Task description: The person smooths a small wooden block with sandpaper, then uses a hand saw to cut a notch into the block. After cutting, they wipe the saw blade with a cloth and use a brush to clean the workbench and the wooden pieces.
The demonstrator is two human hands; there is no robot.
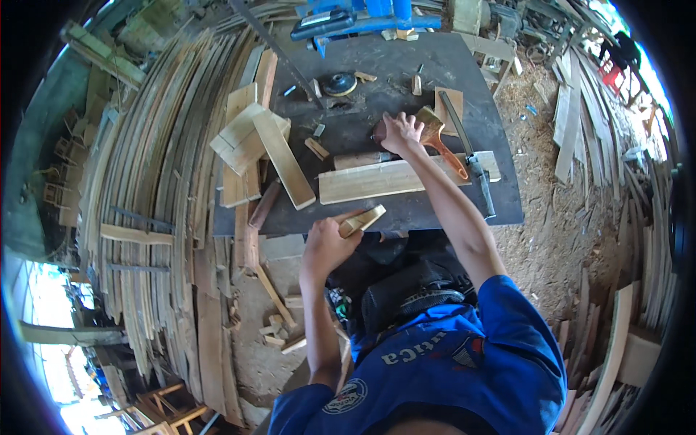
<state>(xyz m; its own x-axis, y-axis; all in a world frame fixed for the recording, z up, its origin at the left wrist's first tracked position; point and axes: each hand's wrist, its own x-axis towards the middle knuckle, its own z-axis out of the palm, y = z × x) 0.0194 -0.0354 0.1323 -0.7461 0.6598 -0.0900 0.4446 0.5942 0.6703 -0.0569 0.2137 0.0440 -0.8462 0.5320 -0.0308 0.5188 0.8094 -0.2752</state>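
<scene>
My left hand (324, 249) is closed round a short piece of pale wood (365, 220) at the table's near edge. Farther in, my right hand (401, 135) reaches over the dark table (428, 65), its fingers curled at a dark reddish-brown thing (378, 130) that they mostly cover. Just right of that hand lies a wide paintbrush (433, 130) with an orange handle. A pale plank (370, 181) lies flat beneath my right forearm. To the right, a long thin metal tool (458, 119) with a dark lower end crosses the plank's end.
Stacked wood blocks (243, 138) and a leaning board (284, 161) stand at the table's left. A round black disc (339, 84) and small offcuts lie toward the back, near a blue metal frame (370, 25). Long planks (159, 145) fill the left side; sawdust covers the floor (551, 239) at right.
</scene>
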